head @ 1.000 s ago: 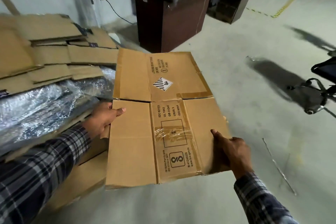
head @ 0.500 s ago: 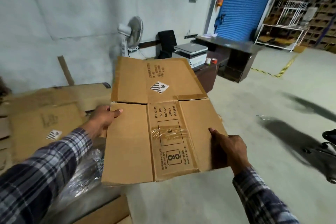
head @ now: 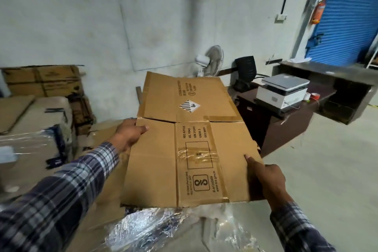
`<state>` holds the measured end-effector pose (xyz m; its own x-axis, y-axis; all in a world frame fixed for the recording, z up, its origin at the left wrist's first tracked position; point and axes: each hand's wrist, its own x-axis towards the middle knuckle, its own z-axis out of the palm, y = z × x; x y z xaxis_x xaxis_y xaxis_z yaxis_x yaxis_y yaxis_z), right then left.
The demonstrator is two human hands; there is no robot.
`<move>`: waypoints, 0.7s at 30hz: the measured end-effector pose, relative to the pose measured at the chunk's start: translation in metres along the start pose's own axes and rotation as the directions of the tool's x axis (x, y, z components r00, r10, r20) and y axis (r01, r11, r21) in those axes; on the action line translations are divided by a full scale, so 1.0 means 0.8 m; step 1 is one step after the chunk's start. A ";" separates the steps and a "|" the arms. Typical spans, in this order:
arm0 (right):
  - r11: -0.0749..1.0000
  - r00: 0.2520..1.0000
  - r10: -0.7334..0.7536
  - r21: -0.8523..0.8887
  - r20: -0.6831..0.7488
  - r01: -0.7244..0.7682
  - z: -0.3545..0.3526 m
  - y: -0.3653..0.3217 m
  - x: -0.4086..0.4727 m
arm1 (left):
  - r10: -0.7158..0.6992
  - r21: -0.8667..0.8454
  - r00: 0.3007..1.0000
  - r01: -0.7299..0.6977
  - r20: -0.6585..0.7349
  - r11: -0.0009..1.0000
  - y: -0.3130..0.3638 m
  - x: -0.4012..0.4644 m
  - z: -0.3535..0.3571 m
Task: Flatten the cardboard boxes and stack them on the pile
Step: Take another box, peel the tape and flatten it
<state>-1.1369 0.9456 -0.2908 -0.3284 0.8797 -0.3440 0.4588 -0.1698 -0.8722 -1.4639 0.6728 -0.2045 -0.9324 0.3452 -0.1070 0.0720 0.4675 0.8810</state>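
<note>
- Box (head: 190,149) already flat, held level in the air, left hand (head: 127,135) and right hand (head: 268,178) fingers clamped on opposite edges
- Pile (head: 106,180) lies below and left; placing not yet done

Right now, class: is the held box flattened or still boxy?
Flattened. The box lies as one flat sheet, flaps spread, between the left hand and right hand.

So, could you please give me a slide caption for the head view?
Both hands, left and right, hold a flattened box by its side edges above plastic-wrapped goods.
</note>
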 end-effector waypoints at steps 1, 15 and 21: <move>1.000 0.999 -0.015 0.002 0.034 0.015 0.026 -0.012 0.009 | -0.015 0.014 0.999 0.015 -0.038 1.000 -0.008 0.015 -0.015; 0.995 0.967 -0.033 -0.084 0.253 0.055 0.362 -0.114 0.078 | -0.283 -0.021 0.906 0.292 -0.316 0.956 -0.195 0.225 -0.210; 0.983 0.971 -0.040 -0.165 0.237 0.081 0.498 -0.083 0.113 | -0.284 0.159 0.893 0.355 -0.350 0.921 -0.274 0.292 -0.205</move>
<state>-1.5259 0.8599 -0.4023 -0.5325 0.7556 -0.3814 0.5604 -0.0229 -0.8279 -1.7555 0.5174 -0.3467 -0.9767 -0.1092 -0.1847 -0.2087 0.6830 0.7000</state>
